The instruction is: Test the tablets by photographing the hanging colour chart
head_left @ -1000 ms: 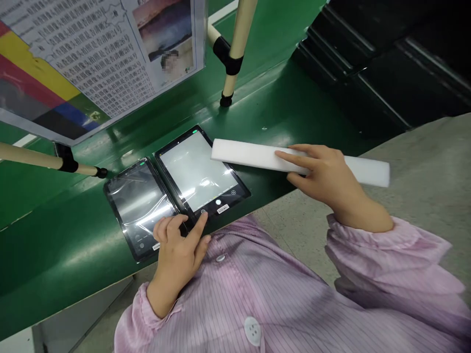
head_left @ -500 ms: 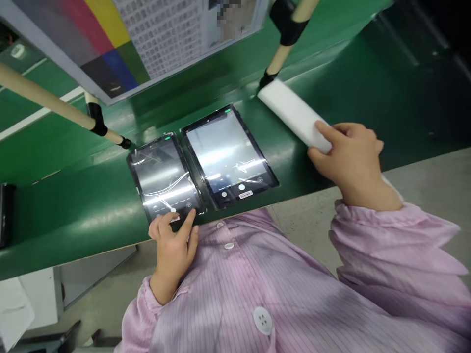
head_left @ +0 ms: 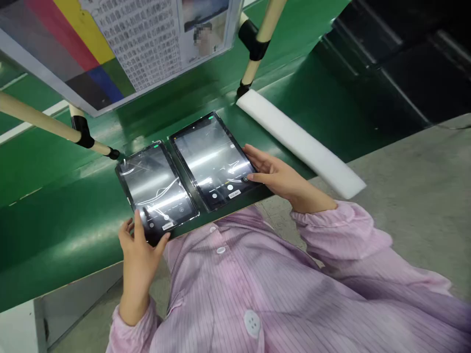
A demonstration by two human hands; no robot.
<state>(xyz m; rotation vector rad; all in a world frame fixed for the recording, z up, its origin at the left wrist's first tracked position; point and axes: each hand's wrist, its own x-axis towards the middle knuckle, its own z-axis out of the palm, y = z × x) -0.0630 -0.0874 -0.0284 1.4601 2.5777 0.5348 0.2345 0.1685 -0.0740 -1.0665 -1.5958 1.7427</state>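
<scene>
Green bench (head_left: 69, 235), smooth, glossy. Cream tube (head_left: 40, 119), round, with black fittings. Printed sheet (head_left: 143, 49), flat, colour blocks beside rows of text. Lilac smock (head_left: 228, 289), finely striped, white buttons. White foam bar (head_left: 301, 143), long, matte, straight-edged, lying beyond the right hand (head_left: 281, 177).

Placement: left tablet (head_left: 156, 181), on the bench, its lower left corner between the forefinger and thumb of the left hand (head_left: 140, 257), these spread well apart. Right tablet (head_left: 211, 156), just beside it, lower right corner at the right hand's thumb, fingers along the side edge; whether they pinch it cannot be told.

Condition: left tablet dark, rectangular, wrinkled clear film, curved glare streaks, small white label at the lower edge. Right tablet black-bordered, grey screen crossed by glare, row of round icons above a similar label.
</scene>
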